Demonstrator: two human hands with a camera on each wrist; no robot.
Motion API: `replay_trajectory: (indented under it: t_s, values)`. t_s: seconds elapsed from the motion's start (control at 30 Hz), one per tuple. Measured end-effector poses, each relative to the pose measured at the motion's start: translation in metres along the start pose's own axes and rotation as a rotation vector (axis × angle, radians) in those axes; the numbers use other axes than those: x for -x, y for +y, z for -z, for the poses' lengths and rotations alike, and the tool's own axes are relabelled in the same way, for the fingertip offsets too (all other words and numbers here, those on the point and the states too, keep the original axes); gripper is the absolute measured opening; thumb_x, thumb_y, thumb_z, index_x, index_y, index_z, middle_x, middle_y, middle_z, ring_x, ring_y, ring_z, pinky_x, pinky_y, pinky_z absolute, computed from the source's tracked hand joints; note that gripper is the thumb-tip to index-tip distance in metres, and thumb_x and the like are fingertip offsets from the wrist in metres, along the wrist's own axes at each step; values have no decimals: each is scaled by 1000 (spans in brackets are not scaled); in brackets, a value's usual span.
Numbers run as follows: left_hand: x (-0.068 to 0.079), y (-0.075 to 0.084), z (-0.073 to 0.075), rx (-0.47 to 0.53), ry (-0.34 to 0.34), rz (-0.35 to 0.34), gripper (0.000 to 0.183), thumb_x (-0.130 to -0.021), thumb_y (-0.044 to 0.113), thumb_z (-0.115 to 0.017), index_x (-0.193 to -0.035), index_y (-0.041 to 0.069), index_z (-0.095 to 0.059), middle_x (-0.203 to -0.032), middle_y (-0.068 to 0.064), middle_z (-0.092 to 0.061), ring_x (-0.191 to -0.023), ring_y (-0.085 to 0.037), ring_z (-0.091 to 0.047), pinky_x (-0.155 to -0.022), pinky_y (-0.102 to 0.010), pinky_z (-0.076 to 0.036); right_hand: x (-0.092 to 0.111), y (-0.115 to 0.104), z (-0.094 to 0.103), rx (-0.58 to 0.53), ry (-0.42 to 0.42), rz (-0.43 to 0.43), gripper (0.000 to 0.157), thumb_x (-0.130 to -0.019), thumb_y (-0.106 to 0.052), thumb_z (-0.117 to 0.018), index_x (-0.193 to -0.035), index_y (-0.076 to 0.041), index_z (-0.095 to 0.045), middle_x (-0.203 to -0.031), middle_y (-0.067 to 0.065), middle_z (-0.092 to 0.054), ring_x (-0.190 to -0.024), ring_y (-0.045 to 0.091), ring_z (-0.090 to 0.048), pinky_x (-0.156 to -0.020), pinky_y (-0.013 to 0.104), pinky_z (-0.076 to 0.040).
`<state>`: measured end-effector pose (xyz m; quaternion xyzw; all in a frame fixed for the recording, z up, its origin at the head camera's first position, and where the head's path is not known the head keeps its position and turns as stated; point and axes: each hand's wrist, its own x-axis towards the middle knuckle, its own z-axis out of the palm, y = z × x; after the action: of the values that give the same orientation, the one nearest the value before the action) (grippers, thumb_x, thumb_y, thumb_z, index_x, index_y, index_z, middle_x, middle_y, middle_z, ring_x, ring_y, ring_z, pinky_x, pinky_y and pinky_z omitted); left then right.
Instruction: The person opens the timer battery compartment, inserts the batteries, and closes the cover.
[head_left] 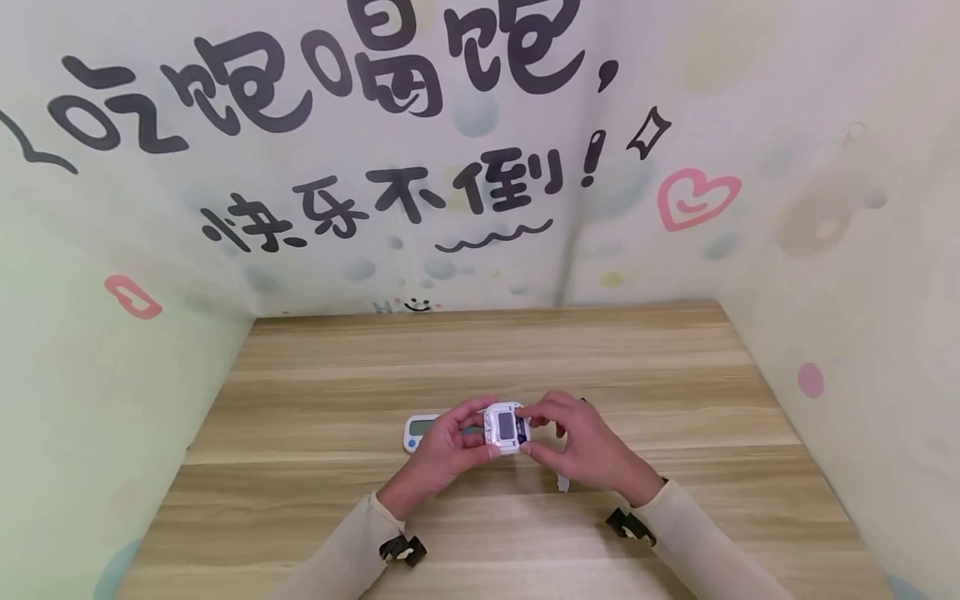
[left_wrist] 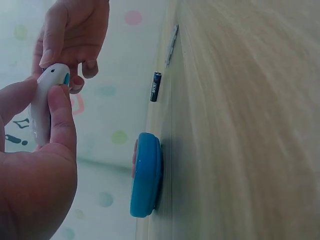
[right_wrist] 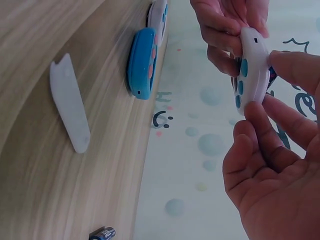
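A white digital timer (head_left: 507,427) is held above the table with its back up. A grey rectangle lies on its back, and a dark battery (head_left: 522,429) shows in the open slot along its right side. My left hand (head_left: 448,447) grips the timer's left edge between thumb and fingers. At the right edge, my right hand (head_left: 592,443) holds it with thumb and fingertips, the index finger at the battery's far end. In the right wrist view, the timer (right_wrist: 254,65) shows blue buttons on its face, turned toward the table.
On the table are a blue timer (left_wrist: 145,175), another white timer (head_left: 420,428) with a display, a loose battery (left_wrist: 156,86) and a narrow white strip (right_wrist: 70,105). Printed walls (head_left: 840,275) border the table at the back and sides.
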<state>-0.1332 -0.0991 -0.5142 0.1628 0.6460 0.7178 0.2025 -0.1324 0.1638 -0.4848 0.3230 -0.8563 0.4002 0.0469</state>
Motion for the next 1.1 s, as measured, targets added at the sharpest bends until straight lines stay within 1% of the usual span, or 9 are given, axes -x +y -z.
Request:
replay_trajectory:
  t_s: [0.1,0.23,0.33,0.47,0.57,0.7,0.87,1.0,1.1]
  values:
    - [0,1,0,5,-7,0,77,-92,2,-80,-159,0,-42,-133,-17,-63,-104,-14,-74,-89,-26,-64,-1,0,0,-3,-7,-34,44,-88,-24,-87,-129,-19,-72,-106,-12,-67,-95,16,-65,-68,29,-58]
    - [0,1,0,-4,-15,3,74,-92,2,-80,-157,3,-45,-133,-16,-64,-105,-14,-74,-89,-26,-64,-1,1,0,-30,-25,-62,56,-88,-27,-87,-138,-14,-66,-115,-7,-69,-97,16,-65,-70,29,-60]
    - [0,1,-2,-14,-25,3,72,-92,2,-79,-156,4,-46,-133,-16,-65,-106,-13,-74,-89,-26,-64,-2,4,0,-97,-68,-79,60,-89,-26,-86,-143,-10,-62,-110,-4,-73,-92,16,-69,-70,32,-63]
    - [0,1,-4,-27,-33,5,71,-93,2,-79,-156,4,-47,-135,-18,-64,-106,-12,-74,-89,-26,-64,-1,8,0,-209,-120,-107,57,-92,-22,-84,-142,-9,-61,-92,-2,-73,-76,10,-66,-66,31,-62]
    - [-1,0,-6,-35,-33,-1,70,-93,4,-79,-156,5,-47,-136,-20,-64,-105,-12,-73,-88,-25,-64,0,11,0,-259,-125,-131,54,-91,-19,-84,-140,-11,-62,-86,0,-70,-69,8,-62,-62,26,-60]
    - [-1,-3,-8,-31,-27,-16,70,-94,2,-78,-156,4,-47,-135,-20,-64,-103,-12,-74,-88,-25,-64,0,13,-2,-299,-108,-149,52,-89,-16,-85,-136,-13,-64,-85,3,-67,-67,8,-60,-59,24,-57]
    - [0,0,-12,-36,-16,-16,71,-92,-2,-77,-157,5,-47,-136,-23,-64,-102,-12,-74,-88,-26,-64,0,14,-5,-382,-82,-151,49,-87,-7,-85,-130,-14,-64,-82,4,-64,-65,7,-56,-54,21,-51]
    - [2,3,-13,-47,-9,-13,72,-91,-3,-78,-156,7,-48,-136,-23,-64,-103,-12,-74,-87,-26,-64,-1,14,-6,-451,-74,-149,46,-87,-2,-82,-129,-13,-64,-81,5,-61,-64,6,-53,-52,19,-46]
    - [2,3,-14,-56,-12,-15,73,-91,-4,-78,-156,7,-48,-136,-23,-63,-103,-13,-74,-87,-27,-64,-1,13,-5,-464,-75,-151,45,-89,0,-80,-129,-13,-65,-81,5,-59,-64,6,-51,-52,18,-44]
